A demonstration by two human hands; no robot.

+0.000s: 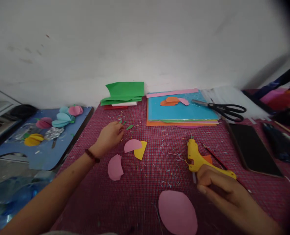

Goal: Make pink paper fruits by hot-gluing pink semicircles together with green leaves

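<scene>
My left hand (112, 134) reaches over the checked red cloth, its fingers curled together beside small green paper pieces (129, 127); whatever they pinch, if anything, is hidden. Close to it lie a pink paper half-circle (132, 145), a yellow paper piece (140, 150) partly under that, and a stack of folded pink paper (115, 167). At the right, my right hand (219, 192) is closed with thumb and forefinger together, just in front of a yellow glue gun (196, 158) lying on the cloth. I cannot make out anything in that pinch. A pink paper oval (177, 212) lies nearest me.
Black-handled scissors (229, 110) rest by a blue sheet stack (179, 109). Green paper (126, 91) lies against the wall. A red pencil (214, 156) and dark phone (254, 148) are at right. Paper flowers (62, 119) sit on a blue board at left.
</scene>
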